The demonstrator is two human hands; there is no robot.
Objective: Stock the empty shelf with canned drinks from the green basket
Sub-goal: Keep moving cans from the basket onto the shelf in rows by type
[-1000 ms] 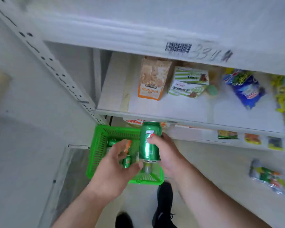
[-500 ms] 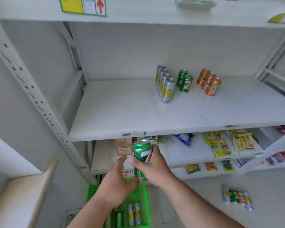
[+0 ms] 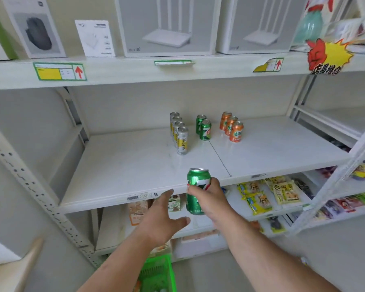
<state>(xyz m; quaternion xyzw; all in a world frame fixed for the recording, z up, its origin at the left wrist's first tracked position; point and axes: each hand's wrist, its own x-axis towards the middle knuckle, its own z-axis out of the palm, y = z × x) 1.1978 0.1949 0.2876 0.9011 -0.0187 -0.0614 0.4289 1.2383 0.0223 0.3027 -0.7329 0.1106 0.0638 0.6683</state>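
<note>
Right hand (image 3: pixel 211 199) grips upright green can (image 3: pixel 197 190) just before shelf (image 3: pixel 122 165) front edge; green row (image 3: pixel 203 127) stands beyond toward back edge, so right is nearer; left hand (image 3: pixel 162 218) open, empty, beside can.

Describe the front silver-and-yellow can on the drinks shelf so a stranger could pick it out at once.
Find the wide white middle shelf, under the boxed routers. Three short rows of cans stand near its back: silver-and-yellow on the left, green in the middle, orange on the right. The front silver can is the nearest in the left row of four; it is taller and slimmer than the green cans and orange cans.
</note>
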